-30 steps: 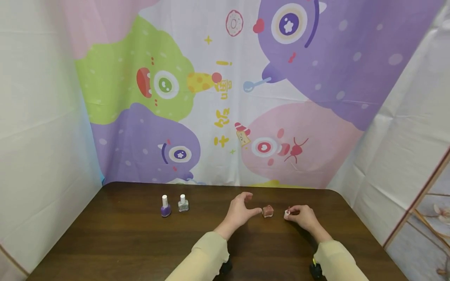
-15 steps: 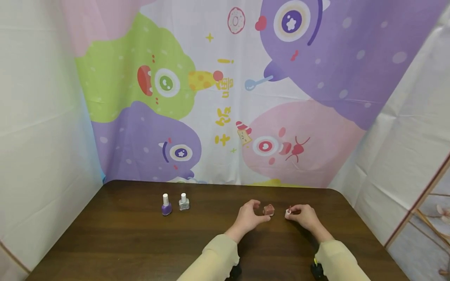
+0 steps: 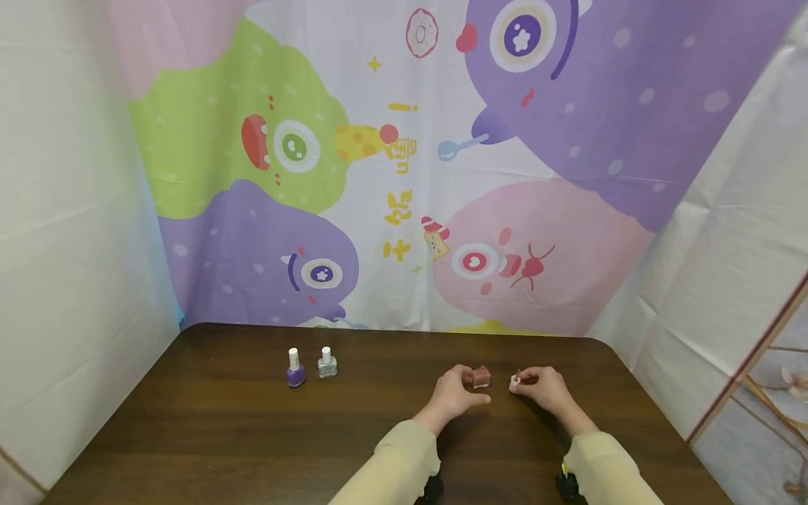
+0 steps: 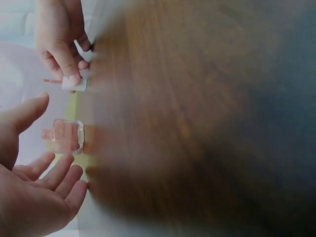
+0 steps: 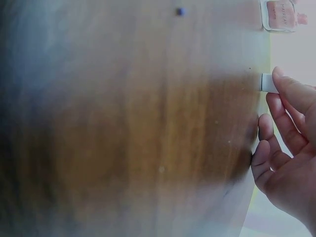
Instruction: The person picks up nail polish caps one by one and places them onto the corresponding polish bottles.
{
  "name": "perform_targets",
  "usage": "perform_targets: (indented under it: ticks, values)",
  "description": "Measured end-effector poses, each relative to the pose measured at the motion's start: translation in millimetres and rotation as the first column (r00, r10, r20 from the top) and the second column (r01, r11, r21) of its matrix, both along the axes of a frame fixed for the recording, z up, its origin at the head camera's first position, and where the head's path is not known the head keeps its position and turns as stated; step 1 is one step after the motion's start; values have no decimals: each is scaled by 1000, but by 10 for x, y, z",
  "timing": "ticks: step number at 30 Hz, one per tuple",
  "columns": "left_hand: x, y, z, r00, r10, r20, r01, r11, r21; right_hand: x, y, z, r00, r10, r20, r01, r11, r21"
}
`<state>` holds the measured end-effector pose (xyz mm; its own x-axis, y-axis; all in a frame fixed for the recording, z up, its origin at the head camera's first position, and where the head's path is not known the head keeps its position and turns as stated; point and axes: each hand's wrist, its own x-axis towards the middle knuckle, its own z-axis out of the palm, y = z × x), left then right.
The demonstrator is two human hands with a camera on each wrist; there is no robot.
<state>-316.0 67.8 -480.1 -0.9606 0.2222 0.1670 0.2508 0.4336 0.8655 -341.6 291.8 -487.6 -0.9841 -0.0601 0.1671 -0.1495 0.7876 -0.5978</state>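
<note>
Right of centre in the lower part of the head view, we have the pink nail polish bottle (image 3: 481, 377) upright on the dark table (image 3: 240, 435), its neck bare. Our left hand (image 3: 452, 397) is beside it, thumb held well apart from the fingers, so that the bottle lies between the two sides. They are not clamped on it, and whether a fingertip touches the glass we cannot tell. We judge that this spread suits steadying so small a bottle from both sides.

Farther right in the head view, our right hand (image 3: 548, 390) pinches the white cap (image 3: 514, 384) between thumb and fingertip. The other fingers curl loosely below, as the right wrist view shows. We hold the cap upside down, its brush (image 4: 51, 81) pointing up, probably because that holds the coated bristles clear of the wood. Whether the cap rests on the table we cannot say for sure.

Towards the left of the table, the purple bottle (image 3: 295, 376) and the silvery bottle (image 3: 327, 367) stand upright with caps on. Set well apart from our hands, they seem placed there to leave us elbow room.
</note>
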Motion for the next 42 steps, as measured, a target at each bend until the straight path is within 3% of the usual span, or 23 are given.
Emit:
perform_targets:
  ticks: [5, 11, 17, 23, 30, 33, 42]
  values:
    - [-30, 37, -7, 998, 48, -27, -48, 999, -11, -4, -10, 8, 1000, 5, -10, -5, 1000, -2]
    - [-53, 86, 0, 993, 113, -19, -114, 989, -96, -10, 4, -6, 1000, 1, -3, -1, 1000, -5]
    - [-89, 143, -36, 985, 174, -7, -174, 982, -73, -18, 12, -8, 1000, -3, 1, 3, 1000, -7]
    - [-98, 203, -106, 961, 265, -75, -270, 961, -60, -15, 6, -6, 1000, 0, -4, 0, 1000, -6]
    - [-75, 281, -206, 924, 354, -148, -363, 931, -39, -3, 23, -48, 1000, 0, -13, 0, 1000, -8]
    - [-85, 290, -233, 920, 363, -147, -373, 927, -46, -9, 21, -61, 1000, -1, -22, 1, 1000, -15]
    - [-158, 242, -250, 932, 335, -136, -339, 941, -11, -7, 3, -24, 1000, -13, -27, 13, 1000, -2]
